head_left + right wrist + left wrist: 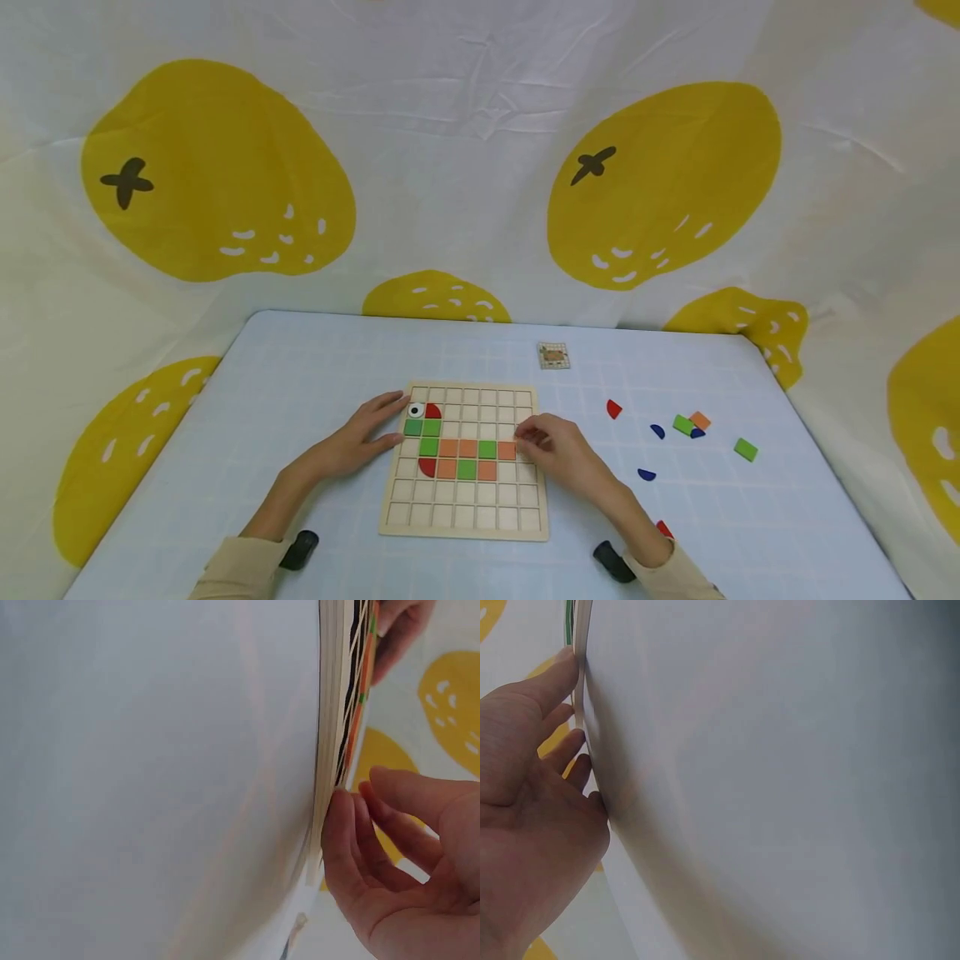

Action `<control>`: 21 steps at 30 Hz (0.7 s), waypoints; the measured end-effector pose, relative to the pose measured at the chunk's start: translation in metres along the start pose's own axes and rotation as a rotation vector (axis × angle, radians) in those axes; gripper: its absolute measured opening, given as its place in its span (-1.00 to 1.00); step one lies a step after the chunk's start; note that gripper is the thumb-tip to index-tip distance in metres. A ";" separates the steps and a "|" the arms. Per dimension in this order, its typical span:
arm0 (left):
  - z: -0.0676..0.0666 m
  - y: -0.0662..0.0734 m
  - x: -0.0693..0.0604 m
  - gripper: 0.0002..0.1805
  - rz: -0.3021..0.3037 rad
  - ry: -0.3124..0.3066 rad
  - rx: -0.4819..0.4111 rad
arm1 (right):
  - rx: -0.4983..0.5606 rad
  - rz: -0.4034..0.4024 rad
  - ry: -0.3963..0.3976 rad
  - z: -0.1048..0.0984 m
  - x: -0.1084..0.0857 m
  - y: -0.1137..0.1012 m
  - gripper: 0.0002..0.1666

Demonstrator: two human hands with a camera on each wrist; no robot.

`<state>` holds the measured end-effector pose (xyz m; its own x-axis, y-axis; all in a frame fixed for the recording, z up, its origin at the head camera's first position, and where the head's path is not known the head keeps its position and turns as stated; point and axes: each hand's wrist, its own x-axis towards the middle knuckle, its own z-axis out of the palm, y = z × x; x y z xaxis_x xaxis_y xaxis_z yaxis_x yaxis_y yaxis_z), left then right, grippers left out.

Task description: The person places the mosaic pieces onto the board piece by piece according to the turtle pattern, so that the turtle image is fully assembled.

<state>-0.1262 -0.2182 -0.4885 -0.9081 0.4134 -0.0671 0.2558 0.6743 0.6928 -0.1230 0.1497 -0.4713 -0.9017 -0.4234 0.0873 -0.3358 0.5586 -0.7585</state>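
A square wooden grid board [462, 533] lies on the table, with green, orange and red tiles and a round eye piece [416, 410] set in its cells. My left hand [358, 435] rests at the board's left edge, fingers extended; the left wrist view shows its thumb and fingers along that edge. Over the board's right side is my right hand [558, 450], its fingertips by the end orange tile [506, 451]. In the right wrist view its fingers [341, 825] bend loosely at the board's edge, and no piece shows between them.
Loose pieces lie to the right: a red quarter piece [613, 408], blue half-rounds [647, 475], a green tile [746, 449], an orange tile [701, 419] and another red piece [664, 529] near the right forearm. A small pattern card [554, 356] sits behind the board.
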 end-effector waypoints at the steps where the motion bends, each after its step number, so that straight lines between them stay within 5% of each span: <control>1: 0.000 0.000 0.000 -0.27 0.002 0.000 0.002 | -0.005 0.009 0.007 -0.002 -0.001 0.001 -0.84; 21: -0.001 -0.001 0.000 -0.27 0.018 -0.002 -0.009 | -0.140 0.123 0.145 -0.049 -0.022 0.039 -0.82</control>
<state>-0.1262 -0.2191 -0.4885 -0.9027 0.4266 -0.0556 0.2694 0.6614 0.7000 -0.1295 0.2163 -0.4713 -0.9645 -0.2448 0.0989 -0.2460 0.6972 -0.6734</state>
